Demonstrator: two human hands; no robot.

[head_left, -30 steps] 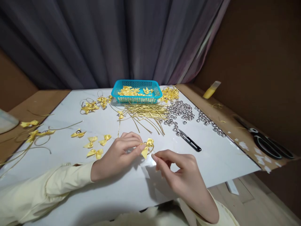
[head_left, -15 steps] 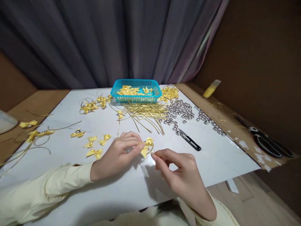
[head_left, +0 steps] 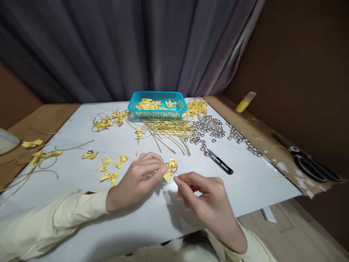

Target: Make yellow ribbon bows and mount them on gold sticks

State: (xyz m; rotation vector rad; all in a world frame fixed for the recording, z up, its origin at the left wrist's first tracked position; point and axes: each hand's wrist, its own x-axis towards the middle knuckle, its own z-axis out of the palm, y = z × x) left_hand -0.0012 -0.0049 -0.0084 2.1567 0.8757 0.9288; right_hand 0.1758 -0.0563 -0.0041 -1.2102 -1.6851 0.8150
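Observation:
Between thumb and fingers, my left hand pinches a yellow ribbon bow just above the table. A thin gold cord curves out from the bow's right side. My right hand is closed in a pinch on the end of that cord, close beside the bow. Its fingertips hide the very tip. Left of my left hand lie several loose yellow bows. One bow farther left has a small silver piece on it.
Behind my hands lie a bundle of gold cords and a blue basket of yellow bows. Silver bells or beads spread to the right, near black thread snips. Large scissors and a glue bottle are at the right edge.
My right hand has shifted slightly to the left, nearer the bow, with the cord end still in its pinch. My left hand and the bow have hardly moved.

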